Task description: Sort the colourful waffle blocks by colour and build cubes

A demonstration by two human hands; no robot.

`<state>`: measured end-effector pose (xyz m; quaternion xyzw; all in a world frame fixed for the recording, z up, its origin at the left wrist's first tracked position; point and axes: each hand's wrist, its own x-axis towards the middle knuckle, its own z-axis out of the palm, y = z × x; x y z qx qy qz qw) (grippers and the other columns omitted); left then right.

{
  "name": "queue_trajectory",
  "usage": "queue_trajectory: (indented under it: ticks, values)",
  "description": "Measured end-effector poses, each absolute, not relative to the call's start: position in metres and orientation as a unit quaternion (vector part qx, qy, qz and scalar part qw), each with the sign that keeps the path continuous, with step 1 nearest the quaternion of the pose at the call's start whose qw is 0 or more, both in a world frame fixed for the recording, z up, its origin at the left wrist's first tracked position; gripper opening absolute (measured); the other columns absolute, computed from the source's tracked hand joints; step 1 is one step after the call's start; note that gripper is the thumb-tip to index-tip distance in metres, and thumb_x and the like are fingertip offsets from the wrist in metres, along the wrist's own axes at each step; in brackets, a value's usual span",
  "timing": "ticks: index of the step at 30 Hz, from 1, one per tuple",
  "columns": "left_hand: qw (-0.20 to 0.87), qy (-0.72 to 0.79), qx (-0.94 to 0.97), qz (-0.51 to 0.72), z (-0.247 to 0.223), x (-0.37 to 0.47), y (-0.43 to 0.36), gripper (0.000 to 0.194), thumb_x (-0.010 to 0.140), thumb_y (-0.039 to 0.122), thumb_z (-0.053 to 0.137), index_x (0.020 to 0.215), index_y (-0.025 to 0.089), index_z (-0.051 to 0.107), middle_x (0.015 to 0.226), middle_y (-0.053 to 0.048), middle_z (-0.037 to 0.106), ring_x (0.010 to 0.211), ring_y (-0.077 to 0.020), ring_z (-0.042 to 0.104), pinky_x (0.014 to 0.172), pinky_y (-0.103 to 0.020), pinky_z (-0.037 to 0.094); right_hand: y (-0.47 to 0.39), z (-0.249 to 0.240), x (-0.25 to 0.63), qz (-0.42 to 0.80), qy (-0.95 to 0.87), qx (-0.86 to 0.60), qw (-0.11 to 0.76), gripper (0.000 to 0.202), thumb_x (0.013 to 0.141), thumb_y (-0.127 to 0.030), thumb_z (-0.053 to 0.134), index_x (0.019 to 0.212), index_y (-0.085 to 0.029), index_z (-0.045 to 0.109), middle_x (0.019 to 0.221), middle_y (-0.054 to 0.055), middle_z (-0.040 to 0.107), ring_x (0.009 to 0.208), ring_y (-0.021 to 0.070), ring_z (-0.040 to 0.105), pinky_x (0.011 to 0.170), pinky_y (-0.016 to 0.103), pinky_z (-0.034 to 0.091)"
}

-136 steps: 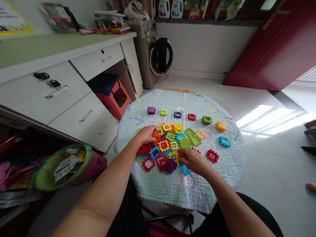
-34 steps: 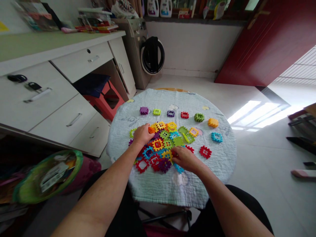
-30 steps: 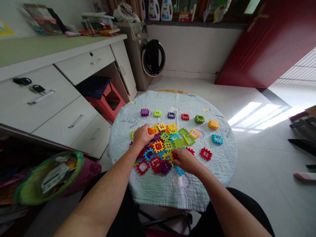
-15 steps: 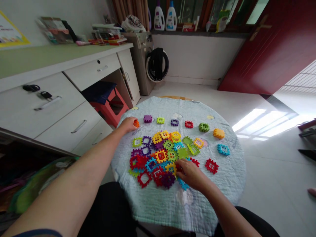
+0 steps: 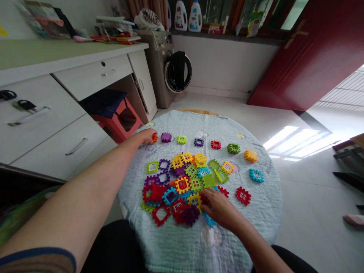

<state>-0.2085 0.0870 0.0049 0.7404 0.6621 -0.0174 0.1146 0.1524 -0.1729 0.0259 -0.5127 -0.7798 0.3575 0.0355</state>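
My left hand point(image 5: 148, 136) reaches to the far left of the round table, its fingers closed around an orange building block point(image 5: 154, 137). That block stands at the left end of a curved row. Beside it comes a purple block point(image 5: 166, 137), then a lime one point(image 5: 181, 140). My right hand point(image 5: 215, 203) rests at the right edge of a heap of interlocking plastic blocks. Its fingers curl over a red block point(image 5: 203, 198), mostly hidden beneath them. Close to it lie a yellow window block point(image 5: 194, 201) and a blue block point(image 5: 209, 220).
The row continues with a red block point(image 5: 215, 144), a green stack point(image 5: 233, 148), a yellow stack point(image 5: 250, 155) and a blue window block point(image 5: 256, 175). A pale cloth point(image 5: 176, 250) covers the table. A red stool point(image 5: 113, 117) and white drawers point(image 5: 59, 113) stand left.
The view has shifted a little, moving the scene leftward. My left hand stays at the orange block and my right hand at the heap's edge; the blocks keep their layout.
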Motion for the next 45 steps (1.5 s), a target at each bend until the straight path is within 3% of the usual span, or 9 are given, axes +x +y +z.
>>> queue_trajectory:
  ticks: [14,18,21,25,30,34,37,40,45]
  values:
    - [0.086,0.612,0.771,-0.152,0.000,-0.213,0.096,0.047,0.053,0.019,0.063,0.101,0.018,0.066,0.104,-0.007,0.068,0.092,-0.0230,0.061,0.078,-0.026,0.045,-0.174,0.030,0.151,0.349,-0.783,-0.514,0.023,0.017,0.078,-0.014,0.051,0.093,-0.019,0.058,0.094,0.005,0.061,0.085,0.0158,0.057,0.073,0.023,0.039]
    - [0.058,0.639,0.761,-0.099,-0.001,-0.214,0.084,0.087,0.052,0.017,0.067,0.136,0.014,0.043,0.137,-0.015,0.049,0.119,-0.0297,0.051,0.097,-0.030,0.040,-0.175,0.031,0.151,0.339,-0.789,-0.512,0.019,0.011,0.080,-0.016,0.051,0.088,-0.018,0.057,0.093,0.005,0.061,0.084,0.0156,0.058,0.073,0.023,0.039]
    - [0.037,0.641,0.766,-0.042,0.004,-0.210,0.058,0.098,0.056,0.016,0.067,0.145,0.011,0.026,0.144,-0.019,0.039,0.130,-0.0320,0.041,0.106,-0.035,0.033,-0.176,0.030,0.152,0.334,-0.796,-0.504,0.030,0.014,0.081,-0.018,0.052,0.093,-0.018,0.058,0.096,0.006,0.062,0.087,0.0164,0.058,0.075,0.024,0.039]
    - [0.040,0.611,0.790,0.032,0.017,-0.190,0.003,0.088,0.065,0.020,0.061,0.144,0.011,0.024,0.143,-0.019,0.037,0.133,-0.0309,0.037,0.108,-0.038,0.033,-0.179,0.031,0.153,0.314,-0.808,-0.496,0.043,0.018,0.082,-0.019,0.052,0.098,-0.018,0.060,0.098,0.007,0.063,0.090,0.0172,0.058,0.076,0.024,0.039]
    - [0.134,0.536,0.833,0.036,0.043,-0.155,-0.076,0.058,0.070,0.030,0.058,0.126,0.015,0.052,0.131,-0.014,0.051,0.121,-0.0290,0.050,0.105,-0.039,0.038,-0.175,0.032,0.156,0.294,-0.813,-0.498,0.073,0.013,0.079,-0.016,0.053,0.088,-0.018,0.061,0.088,0.005,0.064,0.079,0.0144,0.057,0.069,0.023,0.036]
    - [0.176,0.518,0.833,0.086,0.075,-0.117,-0.127,0.046,0.079,0.029,0.049,0.123,0.016,0.056,0.124,-0.012,0.059,0.116,-0.0254,0.054,0.104,-0.038,0.039,-0.164,0.032,0.167,0.244,-0.760,-0.588,0.130,0.008,0.080,-0.016,0.050,0.075,-0.019,0.056,0.070,0.000,0.059,0.066,0.0124,0.051,0.061,0.024,0.031]
    - [0.198,0.535,0.808,0.147,0.087,-0.086,-0.150,0.045,0.081,0.029,0.049,0.124,0.017,0.056,0.124,-0.010,0.061,0.114,-0.0243,0.057,0.102,-0.037,0.042,-0.151,0.026,0.179,0.159,-0.698,-0.676,0.174,0.005,0.079,-0.021,0.054,0.084,-0.018,0.055,0.081,0.003,0.060,0.073,0.0148,0.052,0.063,0.025,0.031]
    - [0.231,0.558,0.771,0.199,0.073,-0.069,-0.157,0.039,0.081,0.029,0.050,0.117,0.019,0.060,0.117,-0.008,0.066,0.108,-0.0224,0.061,0.097,-0.034,0.046,-0.139,0.013,0.191,0.132,-0.675,-0.706,0.170,0.021,0.077,-0.025,0.060,0.096,-0.017,0.054,0.095,0.007,0.062,0.083,0.0177,0.054,0.066,0.025,0.034]
    - [0.211,0.597,0.729,0.258,0.029,-0.074,-0.140,0.028,0.078,0.023,0.051,0.100,0.016,0.066,0.104,-0.009,0.070,0.097,-0.0225,0.065,0.091,-0.035,0.049,-0.122,-0.002,0.208,0.173,-0.647,-0.730,0.133,0.017,0.080,-0.018,0.052,0.095,-0.017,0.060,0.085,0.006,0.064,0.077,0.0173,0.056,0.066,0.026,0.036]
